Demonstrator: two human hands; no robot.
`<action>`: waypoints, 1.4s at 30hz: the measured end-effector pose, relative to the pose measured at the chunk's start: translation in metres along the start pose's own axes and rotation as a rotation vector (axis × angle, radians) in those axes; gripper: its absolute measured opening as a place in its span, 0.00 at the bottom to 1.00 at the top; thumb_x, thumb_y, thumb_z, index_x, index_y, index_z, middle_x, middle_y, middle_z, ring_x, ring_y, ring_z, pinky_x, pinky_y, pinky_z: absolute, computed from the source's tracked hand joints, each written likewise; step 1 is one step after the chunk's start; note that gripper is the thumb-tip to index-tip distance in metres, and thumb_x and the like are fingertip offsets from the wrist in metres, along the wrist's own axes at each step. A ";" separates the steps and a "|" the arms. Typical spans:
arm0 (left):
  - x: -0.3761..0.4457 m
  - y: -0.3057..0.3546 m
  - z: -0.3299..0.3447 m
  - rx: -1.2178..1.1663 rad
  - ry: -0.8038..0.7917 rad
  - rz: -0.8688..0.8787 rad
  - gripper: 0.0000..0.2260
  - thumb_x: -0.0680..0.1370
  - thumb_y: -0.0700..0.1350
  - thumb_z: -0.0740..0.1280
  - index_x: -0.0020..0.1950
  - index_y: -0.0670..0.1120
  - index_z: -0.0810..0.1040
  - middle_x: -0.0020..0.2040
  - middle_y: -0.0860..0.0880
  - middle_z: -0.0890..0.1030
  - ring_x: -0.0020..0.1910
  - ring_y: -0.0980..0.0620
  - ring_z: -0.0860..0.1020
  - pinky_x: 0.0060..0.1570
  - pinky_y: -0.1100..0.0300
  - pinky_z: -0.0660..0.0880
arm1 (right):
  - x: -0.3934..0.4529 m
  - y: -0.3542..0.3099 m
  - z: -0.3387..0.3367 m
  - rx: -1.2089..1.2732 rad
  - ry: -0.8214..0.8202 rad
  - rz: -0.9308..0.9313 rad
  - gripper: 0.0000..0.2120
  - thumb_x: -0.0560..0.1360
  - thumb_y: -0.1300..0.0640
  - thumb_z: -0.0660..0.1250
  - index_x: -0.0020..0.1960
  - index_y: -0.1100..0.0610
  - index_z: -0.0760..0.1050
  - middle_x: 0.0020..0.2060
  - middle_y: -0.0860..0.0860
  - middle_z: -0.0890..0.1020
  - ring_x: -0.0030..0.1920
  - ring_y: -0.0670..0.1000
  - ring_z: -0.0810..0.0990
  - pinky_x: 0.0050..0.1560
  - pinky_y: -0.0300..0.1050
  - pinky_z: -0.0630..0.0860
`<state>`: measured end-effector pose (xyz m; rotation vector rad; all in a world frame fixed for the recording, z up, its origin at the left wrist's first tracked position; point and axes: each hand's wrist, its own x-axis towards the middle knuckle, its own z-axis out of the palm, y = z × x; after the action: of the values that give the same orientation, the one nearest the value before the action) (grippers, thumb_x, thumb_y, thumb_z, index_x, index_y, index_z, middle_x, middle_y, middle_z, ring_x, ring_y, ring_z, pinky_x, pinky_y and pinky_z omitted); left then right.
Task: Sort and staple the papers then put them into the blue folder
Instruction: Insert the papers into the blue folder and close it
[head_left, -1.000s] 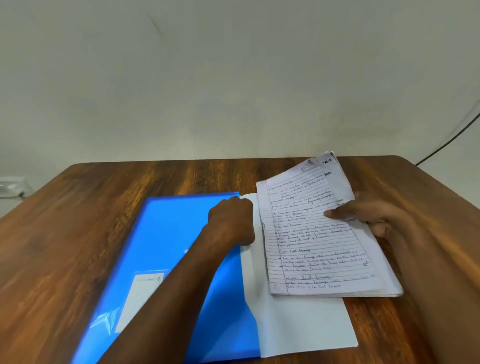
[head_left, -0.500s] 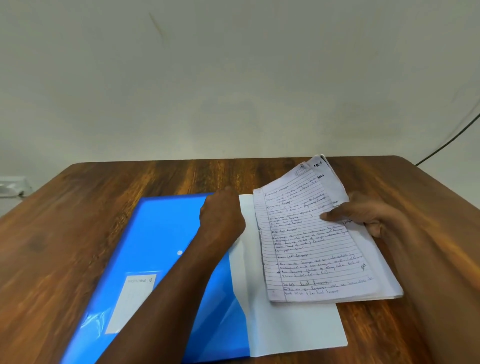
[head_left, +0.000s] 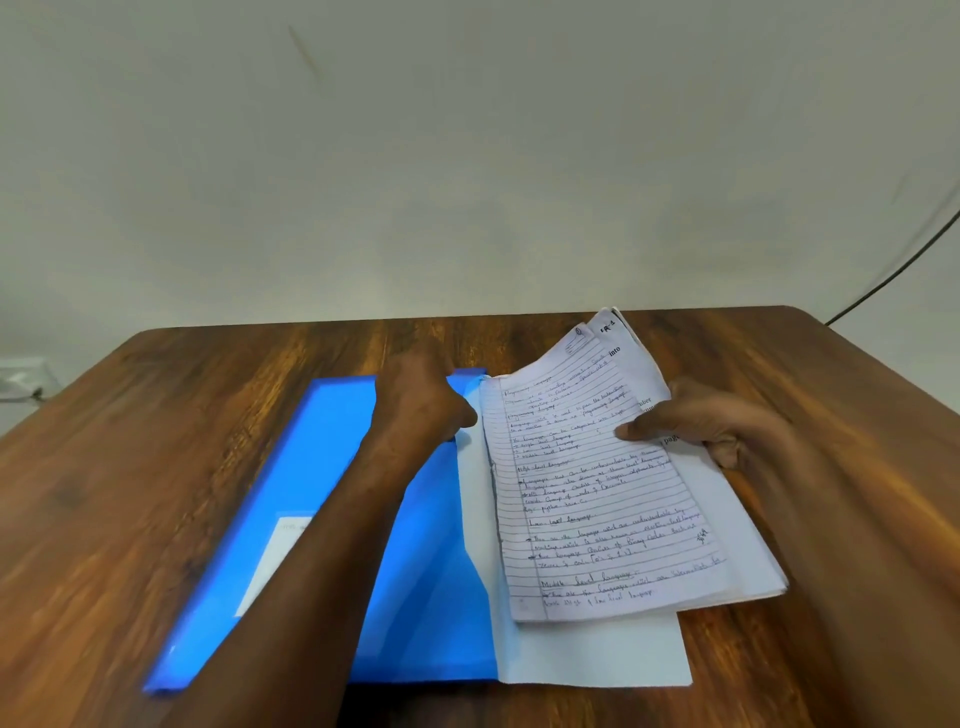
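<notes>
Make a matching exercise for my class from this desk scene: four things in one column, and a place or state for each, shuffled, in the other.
Things:
1. left hand
2. right hand
3. stack of papers
4. cable

Places or states:
A. runs along the wall at far right
B. grips the papers' right edge, thumb on top
C. lies over the pale inner flap
D. rests at the blue folder top edge

Pairs: 1-D, 2-B, 3-C, 4-A

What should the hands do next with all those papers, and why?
Probably slide the stack of papers left, under the blue folder cover. The left hand is at the cover's inner edge and seems to be lifting it open, while the right hand grips the stack, which lies on the white inner sheet but is not yet tucked in.
</notes>
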<state>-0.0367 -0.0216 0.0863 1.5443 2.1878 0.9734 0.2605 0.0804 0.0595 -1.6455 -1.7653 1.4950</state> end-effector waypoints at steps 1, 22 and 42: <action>0.001 0.000 0.001 -0.016 0.012 -0.006 0.22 0.64 0.36 0.81 0.50 0.47 0.75 0.48 0.44 0.82 0.44 0.42 0.85 0.40 0.48 0.85 | 0.000 0.000 0.002 0.015 0.000 -0.007 0.50 0.47 0.44 0.91 0.63 0.62 0.77 0.56 0.63 0.85 0.60 0.73 0.82 0.61 0.73 0.78; -0.012 0.003 0.032 -0.068 0.007 0.080 0.22 0.67 0.34 0.82 0.55 0.46 0.77 0.48 0.50 0.77 0.47 0.45 0.83 0.35 0.57 0.76 | -0.009 -0.022 0.057 0.325 -0.029 0.035 0.18 0.72 0.70 0.76 0.61 0.65 0.80 0.52 0.62 0.87 0.50 0.64 0.88 0.46 0.60 0.85; -0.022 0.012 0.057 -0.047 0.092 0.158 0.20 0.68 0.38 0.81 0.53 0.47 0.75 0.51 0.48 0.80 0.49 0.47 0.79 0.40 0.51 0.81 | -0.009 -0.025 0.116 0.292 0.003 -0.009 0.23 0.71 0.61 0.80 0.63 0.58 0.78 0.49 0.61 0.88 0.47 0.62 0.89 0.48 0.60 0.86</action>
<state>0.0136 -0.0188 0.0496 1.7031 2.1119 1.1560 0.1589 0.0236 0.0351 -1.4891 -1.4672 1.6534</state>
